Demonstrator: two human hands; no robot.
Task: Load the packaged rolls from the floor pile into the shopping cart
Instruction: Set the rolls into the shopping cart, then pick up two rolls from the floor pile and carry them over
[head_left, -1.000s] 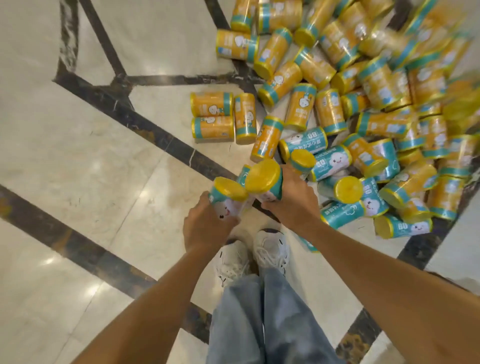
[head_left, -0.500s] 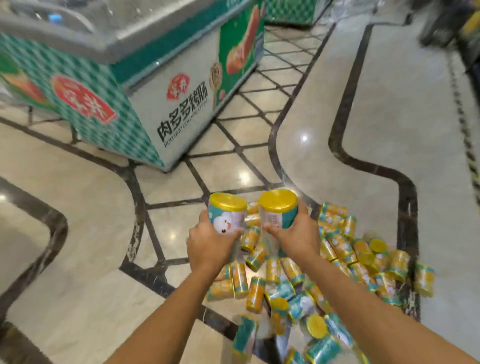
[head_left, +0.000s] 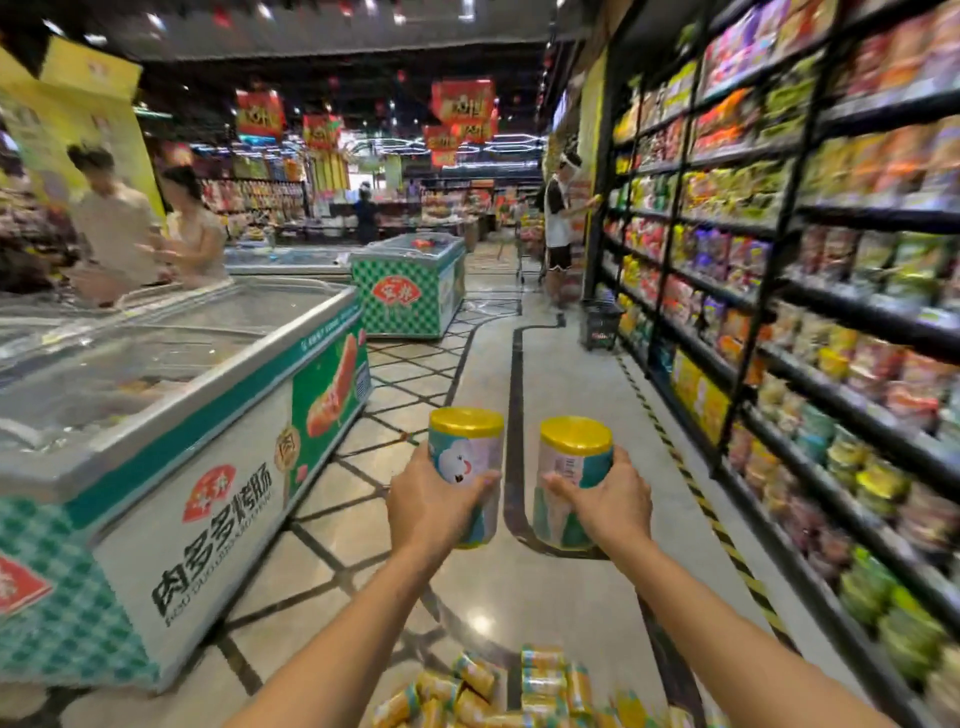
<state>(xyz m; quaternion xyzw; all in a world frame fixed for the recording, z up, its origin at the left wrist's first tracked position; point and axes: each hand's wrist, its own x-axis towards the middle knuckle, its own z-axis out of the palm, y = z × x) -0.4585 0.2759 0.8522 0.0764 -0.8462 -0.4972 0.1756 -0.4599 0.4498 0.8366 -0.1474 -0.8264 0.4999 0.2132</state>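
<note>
The left hand (head_left: 431, 512) grips one upright roll (head_left: 466, 457), the right hand (head_left: 608, 506) another roll (head_left: 574, 467), both above the floor pile (head_left: 519, 691). No shopping cart shows.

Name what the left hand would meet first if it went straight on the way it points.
Nothing near: the left hand, holding a roll, faces open floor; perhaps the far freezer, depth unclear.

A supermarket aisle: stocked snack shelves (head_left: 810, 291) on one side, glass-topped chest freezers (head_left: 171, 395) opposite, hanging sale signs (head_left: 462, 101).
</note>
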